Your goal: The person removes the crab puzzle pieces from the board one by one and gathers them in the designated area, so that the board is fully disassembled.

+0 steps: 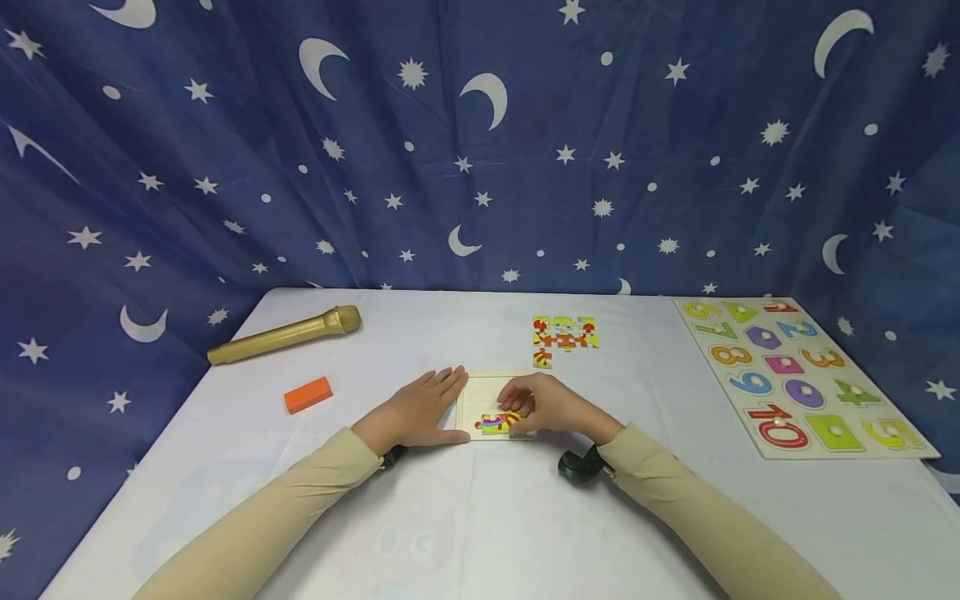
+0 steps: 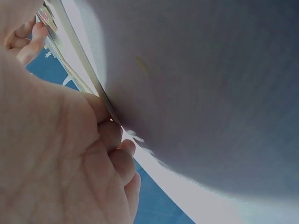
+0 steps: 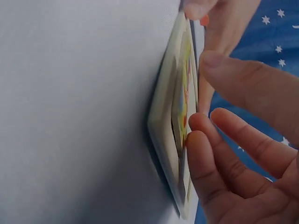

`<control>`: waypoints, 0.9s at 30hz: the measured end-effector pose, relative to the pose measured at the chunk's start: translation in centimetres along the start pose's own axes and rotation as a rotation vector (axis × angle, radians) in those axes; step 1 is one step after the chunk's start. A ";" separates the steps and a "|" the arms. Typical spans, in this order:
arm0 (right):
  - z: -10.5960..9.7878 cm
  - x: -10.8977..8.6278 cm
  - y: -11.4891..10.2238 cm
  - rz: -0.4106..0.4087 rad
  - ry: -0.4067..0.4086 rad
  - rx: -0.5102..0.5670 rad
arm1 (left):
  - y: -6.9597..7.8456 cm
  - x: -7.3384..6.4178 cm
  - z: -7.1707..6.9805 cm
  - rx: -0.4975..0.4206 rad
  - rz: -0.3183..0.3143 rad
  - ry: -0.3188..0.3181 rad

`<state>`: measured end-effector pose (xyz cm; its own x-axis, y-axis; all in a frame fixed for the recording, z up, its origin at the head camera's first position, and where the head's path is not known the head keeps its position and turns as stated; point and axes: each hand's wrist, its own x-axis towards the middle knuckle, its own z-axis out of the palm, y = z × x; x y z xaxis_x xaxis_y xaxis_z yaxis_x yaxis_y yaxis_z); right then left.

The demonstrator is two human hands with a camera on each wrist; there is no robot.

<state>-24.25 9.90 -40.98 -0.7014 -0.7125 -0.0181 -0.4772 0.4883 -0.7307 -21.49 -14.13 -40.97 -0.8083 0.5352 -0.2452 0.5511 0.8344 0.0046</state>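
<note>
A small pale wooden puzzle tray [image 1: 487, 392] lies on the table between both hands. At its near side is a colourful jigsaw section [image 1: 493, 424], yellow with red and rainbow stripes, tilted against the rim in the right wrist view. My right hand [image 1: 551, 407] is over the tray's right side, its bent fingers touching or very close to that section and a gap between thumb and fingers. Flat on the table, my left hand [image 1: 420, 410] rests against the tray's left edge. Beyond the tray, several joined jigsaw pieces [image 1: 566, 340] lie with another piece [image 1: 542, 358] below them.
An orange block [image 1: 308, 395] and a gold microphone [image 1: 285, 335] lie on the left of the white table [image 1: 427, 517]. At the right is a number-and-shape puzzle board [image 1: 765, 375]. A blue star-and-moon curtain [image 1: 442, 192] hangs behind.
</note>
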 end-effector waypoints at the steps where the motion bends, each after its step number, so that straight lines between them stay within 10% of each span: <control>1: 0.1 0.1 -0.1 -0.005 -0.002 -0.011 | 0.0 0.0 0.0 -0.001 0.000 0.003; 27: 0.8 1.2 -0.5 0.015 0.000 -0.164 | -0.1 -0.1 0.0 -0.018 0.010 0.013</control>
<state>-24.48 8.39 -41.20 -0.7095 -0.7041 -0.0283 -0.5462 0.5748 -0.6093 -21.43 -14.24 -40.95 -0.8052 0.5454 -0.2328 0.5558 0.8310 0.0247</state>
